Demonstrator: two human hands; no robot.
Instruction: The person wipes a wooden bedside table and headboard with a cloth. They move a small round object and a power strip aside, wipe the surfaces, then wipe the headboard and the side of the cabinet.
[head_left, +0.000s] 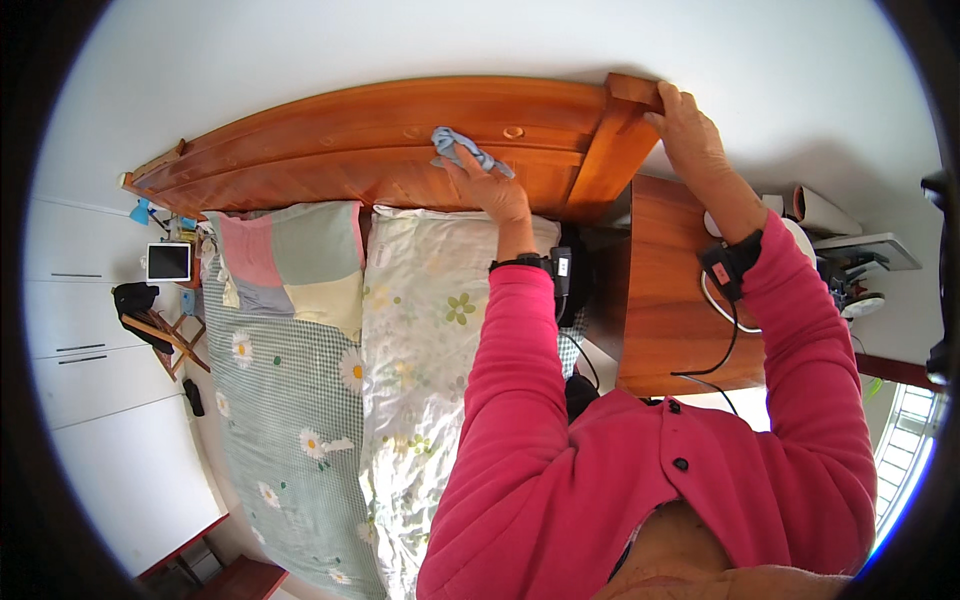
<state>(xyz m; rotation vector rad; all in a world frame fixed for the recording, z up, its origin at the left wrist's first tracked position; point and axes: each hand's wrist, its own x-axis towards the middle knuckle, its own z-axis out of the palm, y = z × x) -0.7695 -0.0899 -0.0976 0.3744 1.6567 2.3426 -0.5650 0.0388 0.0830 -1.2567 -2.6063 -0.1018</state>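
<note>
My left hand (491, 191) presses a crumpled light-blue cloth (457, 140) against the wooden headboard (360, 120), on its front face below the top rail. Part of the cloth hangs out under the fingers. At the headboard's right end, my right hand (686, 124) rests on the corner of the wooden post (634, 88), fingers over its edge; whether it grips firmly cannot be seen. Below my left forearm lies a white bed cover with green flowers (420, 322).
A patchwork pillow (289, 259) lies on a green checked daisy sheet (292, 397). To the right stands a wooden cabinet (667, 300), crossed by a black cable (724, 360). On the far left are a folding wooden stand (176, 337), a tablet-like screen (169, 262) and white cupboards (82, 315).
</note>
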